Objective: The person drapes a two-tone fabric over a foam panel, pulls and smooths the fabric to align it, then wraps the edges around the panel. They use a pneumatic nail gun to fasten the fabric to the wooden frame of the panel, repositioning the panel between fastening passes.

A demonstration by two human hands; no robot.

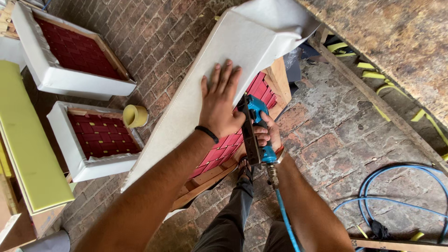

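The left hand (219, 100) lies flat and open, fingers spread, palm down on the white fabric (196, 93) that covers a long upholstered panel running from the near left up to the far right of the scene. It grips nothing; it only presses on the cloth. A black band sits on that wrist.

The right hand (267, 135) is closed around the handle of a blue pneumatic staple gun (254, 128), just right of the left hand. The gun's dark body and long black magazine sit against the right edge of the panel, where the fabric meets a wooden frame (279, 77) strung with red webbing (219, 151). A blue air hose (285, 219) runs from the bottom of the gun toward the near edge, between the person's forearm and dark trouser leg.

On the brick floor (154, 37) to the left stand 2 more frames wrapped in white fabric with red webbing inside, 1 far (70, 51) and 1 nearer (95, 137). A yellow roll of tape (134, 115) stands between the nearer frame and the panel. A slab of yellow-green foam (25, 140) lies at the left edge.

To the right, more blue hose (396, 186) lies coiled on the floor, and yellow scraps (373, 74) lie along a wooden strip on the far right.
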